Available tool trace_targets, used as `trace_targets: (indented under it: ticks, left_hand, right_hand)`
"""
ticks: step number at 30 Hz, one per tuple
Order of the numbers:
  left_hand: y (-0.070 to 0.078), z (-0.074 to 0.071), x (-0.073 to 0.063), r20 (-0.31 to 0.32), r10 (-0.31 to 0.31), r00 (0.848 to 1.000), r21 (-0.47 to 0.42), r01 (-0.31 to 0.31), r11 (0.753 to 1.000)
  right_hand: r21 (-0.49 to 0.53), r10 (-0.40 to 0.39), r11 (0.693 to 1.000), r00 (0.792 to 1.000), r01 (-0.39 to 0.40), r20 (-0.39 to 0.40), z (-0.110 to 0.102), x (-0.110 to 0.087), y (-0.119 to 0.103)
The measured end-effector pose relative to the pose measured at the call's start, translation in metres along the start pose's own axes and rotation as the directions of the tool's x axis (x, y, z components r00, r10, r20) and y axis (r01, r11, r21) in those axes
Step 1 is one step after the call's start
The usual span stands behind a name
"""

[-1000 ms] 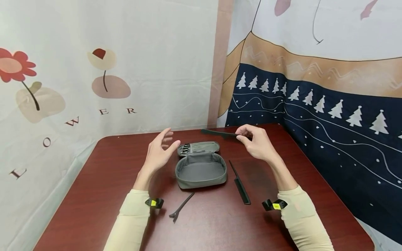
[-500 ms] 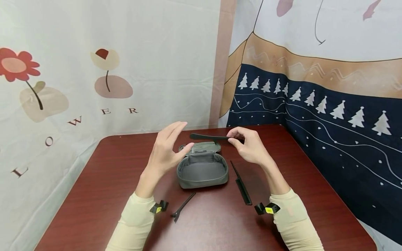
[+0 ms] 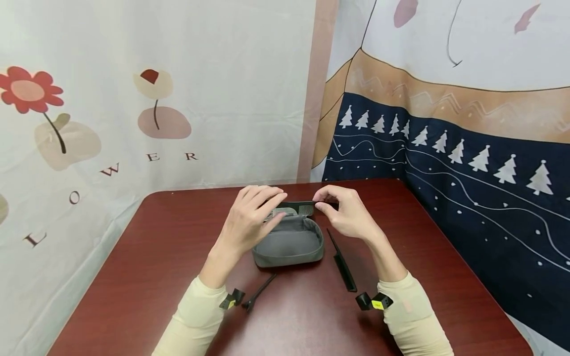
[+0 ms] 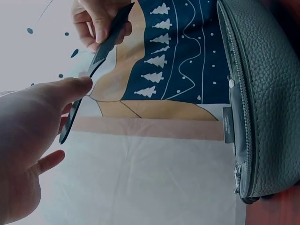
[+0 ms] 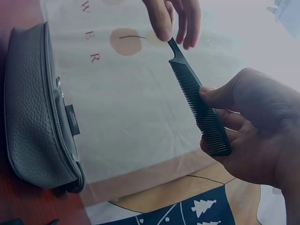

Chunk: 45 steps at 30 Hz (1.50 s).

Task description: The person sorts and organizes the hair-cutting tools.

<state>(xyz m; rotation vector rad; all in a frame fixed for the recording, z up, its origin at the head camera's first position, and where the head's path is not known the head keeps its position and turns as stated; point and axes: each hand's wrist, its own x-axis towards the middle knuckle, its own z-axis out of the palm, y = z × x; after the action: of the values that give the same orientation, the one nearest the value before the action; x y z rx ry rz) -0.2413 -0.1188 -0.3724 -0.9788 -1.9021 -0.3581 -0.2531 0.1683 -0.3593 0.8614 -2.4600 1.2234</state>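
My right hand (image 3: 345,211) pinches a dark rat-tail comb (image 5: 190,96) by its toothed end, above the far side of the grey zip case (image 3: 289,258). The comb's narrow tail points left. My left hand (image 3: 249,217) is at this tail, its fingers extended and its thumb (image 4: 77,88) overlapping the tail in the left wrist view. In the head view a gap shows between that thumb and the index finger. The case stands unzipped with its lid folded back, partly hidden by my left hand.
A second black tail comb (image 3: 344,269) lies on the dark red table (image 3: 111,277) right of the case. A dark hair clip (image 3: 259,292) lies in front, near the left wrist camera. Printed curtains (image 3: 240,99) hang behind the table.
My right hand has brought the comb left and slightly nearer, over the case's lid. My left hand has moved right to meet the tail. The second comb and the clip stay put.
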Motion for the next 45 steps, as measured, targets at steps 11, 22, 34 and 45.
trace_targets:
  ticks: [11,22,34,45]
  left_hand:
    - [0.0043,0.0022,0.0005,0.023,0.027,0.999,-0.017,-0.026,1.0]
    - [0.0053,0.0015,-0.0016,0.054,0.03,0.998,-0.021,-0.029,0.999]
    - [0.0078,-0.0005,-0.0023,0.098,0.039,0.994,0.002,-0.04,0.999]
    - [0.005,-0.0007,-0.0044,0.152,0.019,0.988,-0.036,-0.014,0.999]
  right_hand:
    - [-0.008,-0.011,1.0,1.0,0.011,0.016,0.0008,-0.0023,-0.0034]
    - [0.006,-0.01,1.0,0.998,0.01,0.054,0.0023,-0.0019,-0.002]
    - [0.002,-0.025,1.0,0.997,0.025,0.075,0.0031,-0.0018,0.0]
    - [0.01,-0.041,0.999,0.993,0.04,0.112,0.0008,-0.0019,0.0056]
